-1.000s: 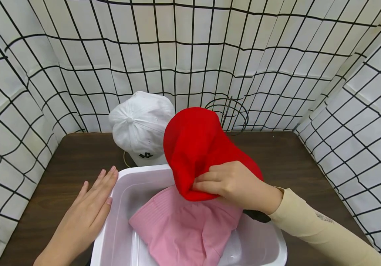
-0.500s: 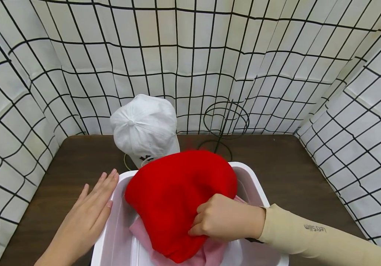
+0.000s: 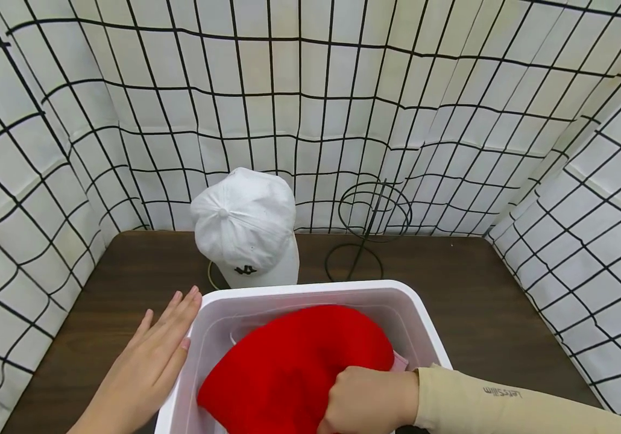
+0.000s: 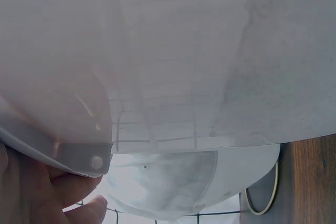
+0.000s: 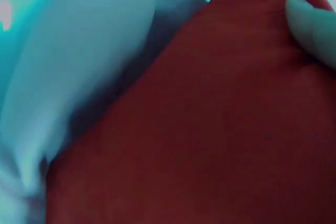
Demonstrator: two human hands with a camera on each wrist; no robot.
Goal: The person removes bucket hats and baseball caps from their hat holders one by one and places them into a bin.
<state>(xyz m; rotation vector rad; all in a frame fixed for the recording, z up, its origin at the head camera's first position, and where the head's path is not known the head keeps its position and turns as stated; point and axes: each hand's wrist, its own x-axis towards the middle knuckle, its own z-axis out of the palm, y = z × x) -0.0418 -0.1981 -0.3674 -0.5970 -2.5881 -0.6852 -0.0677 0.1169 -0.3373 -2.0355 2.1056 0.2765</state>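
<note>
A soft red hat (image 3: 299, 367) lies folded low inside a white plastic bin (image 3: 316, 289). My right hand (image 3: 367, 398) grips it by the near right part, fingers curled into the cloth. In the right wrist view the red cloth (image 5: 199, 119) fills much of the picture, with a fingertip (image 5: 304, 22) on it. Only a corner of a pink hat (image 3: 400, 362) shows from under the red one. My left hand (image 3: 145, 364) rests against the bin's left rim, fingers straight; the left wrist view shows its fingers (image 4: 76, 187) at the bin's corner.
Behind the bin, a white baseball cap (image 3: 245, 223) sits on a stand on the dark wood table (image 3: 484, 313). A bare black wire hat stand (image 3: 366, 236) is to its right. White-backed black grid panels (image 3: 321, 120) enclose the back and sides.
My right hand has lowered the red hat from above the bin's back edge down into it, covering most of the pink hat. The left hand keeps its place at the rim.
</note>
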